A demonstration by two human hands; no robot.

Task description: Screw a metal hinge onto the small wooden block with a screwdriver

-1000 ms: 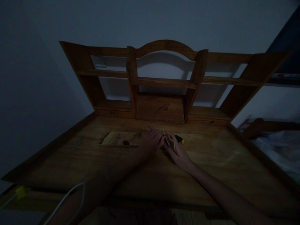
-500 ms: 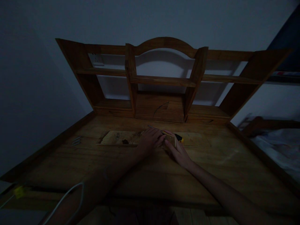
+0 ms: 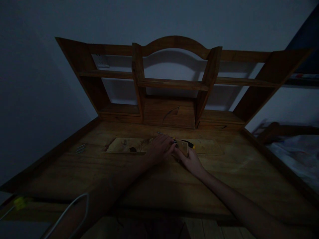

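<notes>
A small wooden block [image 3: 184, 148] is gripped in my right hand [image 3: 193, 162], thumb on the near side. My left hand [image 3: 159, 148] is closed at the block's left end, its fingertips pinching a small dark, shiny metal piece [image 3: 175, 143] against the wood. The dimness hides what kind of piece it is. Behind the block lies a screwdriver [image 3: 190, 144] with a black and yellow handle; its thin shaft seems to run left behind my fingers. Under both hands is a long pale strip [image 3: 122, 144] on the desk, with a dark brown spot and crumbly bits.
Several thin metal rods or screws [image 3: 80, 149] lie on the desk top [image 3: 112, 172] at the left. A wooden shelf unit [image 3: 171, 84] stands along the back against the wall. A white cable [image 3: 86, 202] crosses by my left forearm, and a yellow item [image 3: 20, 202] sits at the front left.
My right hand has shifted slightly down and right on the block, showing more of its face. The dark metal piece at my left fingertips is now easier to see.
</notes>
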